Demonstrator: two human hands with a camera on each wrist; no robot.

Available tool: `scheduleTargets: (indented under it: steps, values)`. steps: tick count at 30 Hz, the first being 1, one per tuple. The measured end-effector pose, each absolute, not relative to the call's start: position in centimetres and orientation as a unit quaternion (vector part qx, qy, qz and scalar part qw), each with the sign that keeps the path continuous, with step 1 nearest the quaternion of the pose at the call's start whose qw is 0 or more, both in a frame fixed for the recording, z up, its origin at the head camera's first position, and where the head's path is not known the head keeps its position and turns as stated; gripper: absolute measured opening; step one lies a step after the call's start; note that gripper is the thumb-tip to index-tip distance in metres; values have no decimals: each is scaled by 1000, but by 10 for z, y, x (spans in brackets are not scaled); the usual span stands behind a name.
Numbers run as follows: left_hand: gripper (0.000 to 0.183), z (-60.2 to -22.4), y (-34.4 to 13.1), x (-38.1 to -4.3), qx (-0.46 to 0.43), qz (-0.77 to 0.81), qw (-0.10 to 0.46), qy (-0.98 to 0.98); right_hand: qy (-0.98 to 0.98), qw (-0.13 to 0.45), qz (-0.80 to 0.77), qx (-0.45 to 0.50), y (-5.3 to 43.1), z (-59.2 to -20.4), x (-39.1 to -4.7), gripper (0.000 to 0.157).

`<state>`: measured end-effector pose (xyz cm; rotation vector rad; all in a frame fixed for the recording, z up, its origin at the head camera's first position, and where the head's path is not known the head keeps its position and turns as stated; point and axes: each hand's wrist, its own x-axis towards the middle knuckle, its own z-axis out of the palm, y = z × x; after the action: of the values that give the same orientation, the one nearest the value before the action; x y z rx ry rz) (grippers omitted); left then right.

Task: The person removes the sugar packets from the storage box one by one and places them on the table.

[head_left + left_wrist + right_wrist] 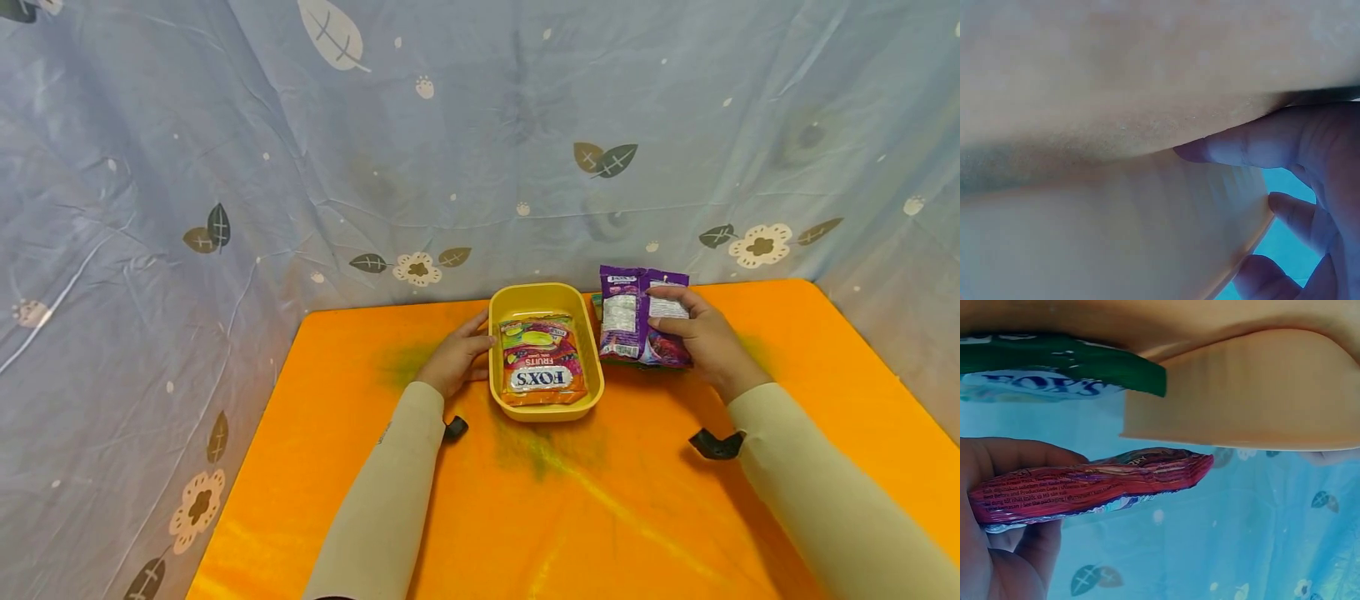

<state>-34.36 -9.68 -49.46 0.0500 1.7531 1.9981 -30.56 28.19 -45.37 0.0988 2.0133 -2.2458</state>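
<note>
Right hand (708, 343) pinches purple packet (634, 323) beside yellow tray (546, 413); left hand (453, 357), fingers spread, touches tray's side; orange packet (542, 362) inside

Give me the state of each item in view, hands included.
Yellow tray: upright, uncovered.
Orange packet: lying inside tray, face up.
Purple packet: lifted, back showing.
Green packet: beneath purple packet, mostly hidden from head camera.
Left hand: touching tray's side.
Right hand: gripping purple packet.
</note>
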Motion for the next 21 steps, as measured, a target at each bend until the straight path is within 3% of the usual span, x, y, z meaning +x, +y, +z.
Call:
scheduleTargets:
  steps: [21]
  values:
    - [60,-495,-97,-342,16,737,235,633,688,97,-716,64,328,-448,-302,57]
